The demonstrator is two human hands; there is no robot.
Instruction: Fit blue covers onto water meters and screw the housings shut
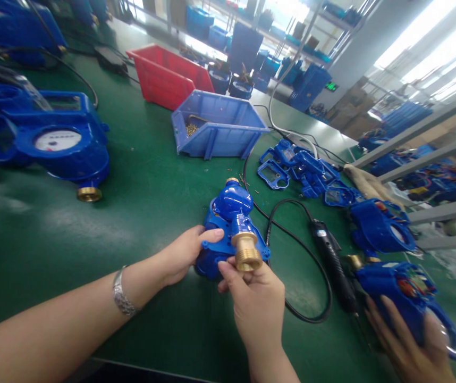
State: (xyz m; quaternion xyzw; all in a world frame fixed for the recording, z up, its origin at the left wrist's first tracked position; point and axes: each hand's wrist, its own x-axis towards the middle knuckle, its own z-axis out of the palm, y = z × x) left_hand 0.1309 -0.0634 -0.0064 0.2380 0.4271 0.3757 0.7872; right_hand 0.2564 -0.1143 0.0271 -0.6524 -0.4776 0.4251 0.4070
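Observation:
In the middle of the bench, a blue water meter (pixel 228 213) is tilted with its underside up and a brass threaded pipe end (pixel 247 255) toward me. My left hand (pixel 184 252) grips its left side, thumb lying across the blue housing. Below the brass end, my right hand (pixel 258 300) is closed, with thumb and fingertips pressed at the housing's near edge. Whether something small sits between those fingertips is hidden. A black electric screwdriver (pixel 334 266) with a looped cable lies to the right.
Another person's hand (pixel 407 340) rests on a blue meter (pixel 399 287) at right. Blue covers (pixel 307 170) are piled behind it. A blue bin (pixel 228 133) with small brass screws and a red bin (pixel 168 74) stand farther back. Assembled meters (pixel 60 143) sit left.

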